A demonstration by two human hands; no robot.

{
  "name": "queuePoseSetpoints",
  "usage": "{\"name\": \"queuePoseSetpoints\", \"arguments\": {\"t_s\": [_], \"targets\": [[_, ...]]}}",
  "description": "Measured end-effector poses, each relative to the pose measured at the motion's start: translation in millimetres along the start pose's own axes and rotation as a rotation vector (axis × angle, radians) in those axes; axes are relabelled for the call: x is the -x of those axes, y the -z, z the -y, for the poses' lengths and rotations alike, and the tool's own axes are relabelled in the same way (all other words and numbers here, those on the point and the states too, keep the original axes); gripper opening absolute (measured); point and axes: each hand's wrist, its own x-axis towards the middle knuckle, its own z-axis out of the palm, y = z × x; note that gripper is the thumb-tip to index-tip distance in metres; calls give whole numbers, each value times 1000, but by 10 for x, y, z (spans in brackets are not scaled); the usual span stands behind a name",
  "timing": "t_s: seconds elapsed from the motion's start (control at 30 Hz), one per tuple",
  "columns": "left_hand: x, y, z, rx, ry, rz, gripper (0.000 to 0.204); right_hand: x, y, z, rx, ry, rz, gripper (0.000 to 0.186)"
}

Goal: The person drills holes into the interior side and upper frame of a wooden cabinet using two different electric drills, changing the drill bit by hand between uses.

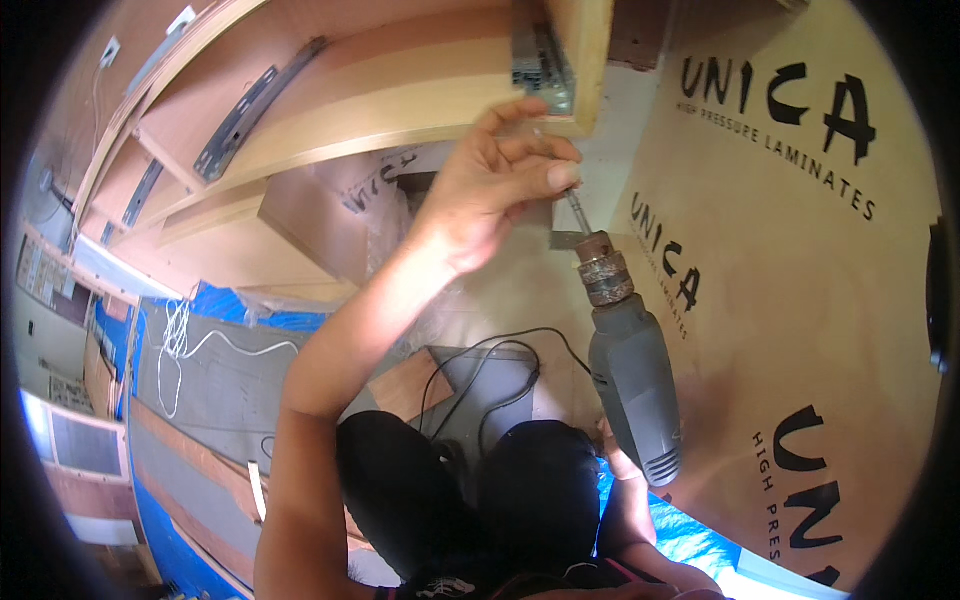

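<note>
My left hand is raised at the upper middle, its thumb and fingers closed on the slim metal bit of a grey corded power drill. The drill points upward, with a rusty-looking chuck. My right hand grips the drill low down at its handle, partly hidden behind the body. Just above my left fingers, a metal drawer runner is fixed inside a pale wooden cabinet.
Other runners line the cabinet at left. A printed laminate-covered board stands along the right. Black cable, white cable and a wood offcut lie on the grey floor covering. My dark-clad knees are below.
</note>
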Motion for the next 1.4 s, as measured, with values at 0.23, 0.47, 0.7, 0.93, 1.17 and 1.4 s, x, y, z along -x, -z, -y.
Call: {"name": "queuePoseSetpoints", "arguments": {"t_s": [0.23, 0.47, 0.7, 0.93, 1.17, 1.4], "targets": [[-431, -734, 570, 306, 61, 108, 26, -153, -179, 139, 198, 178, -277, 40], [-1393, -730, 824, 689, 106, -9, 19, -1251, -520, 695, 183, 359, -497, 39], [-2180, -380, 1078, 1109, -88, 60, 13, -2149, -346, 623, 308, 372, -490, 12], [-2289, -408, 1045, 1122, -92, 42, 17, -2291, -240, 655, 296, 429, -476, 14], [-2491, -331, 1098, 1023, -202, -54, 19, -2340, -231, 677, 275, 399, -489, 16], [-2454, -298, 1066, 1064, -173, 73, 19, -2345, -264, 704, 289, 408, -476, 15]]}}
